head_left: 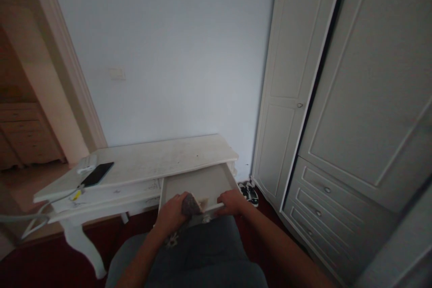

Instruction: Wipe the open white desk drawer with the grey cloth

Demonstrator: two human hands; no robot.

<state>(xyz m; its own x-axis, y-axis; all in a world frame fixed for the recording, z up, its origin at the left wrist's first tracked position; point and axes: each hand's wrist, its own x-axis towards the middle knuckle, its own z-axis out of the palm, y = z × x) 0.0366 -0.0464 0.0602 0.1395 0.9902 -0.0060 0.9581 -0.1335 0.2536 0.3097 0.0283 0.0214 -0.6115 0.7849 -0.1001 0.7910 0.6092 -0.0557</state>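
A drawer (199, 184) is pulled out of the white table (162, 155). My left hand (171, 213) is closed around a dark grey, cloth-like bundle (191, 205) at the drawer's front left. The bundle looks soft and crumpled, but its exact kind is unclear. A small brownish patch (203, 203) shows beside it inside the drawer. My right hand (232, 202) grips the right end of the drawer's front panel, its fingers curled over the top edge. Below that edge, a drawer knob (206, 219) is partly visible.
A black phone (97, 174) and a white object (87, 164) lie on the table's left end, with a cable (23, 218) running off leftwards. Dark shoes (249, 193) stand on the red floor beside the grey wardrobe (286, 99). My legs (202, 256) are under the drawer.
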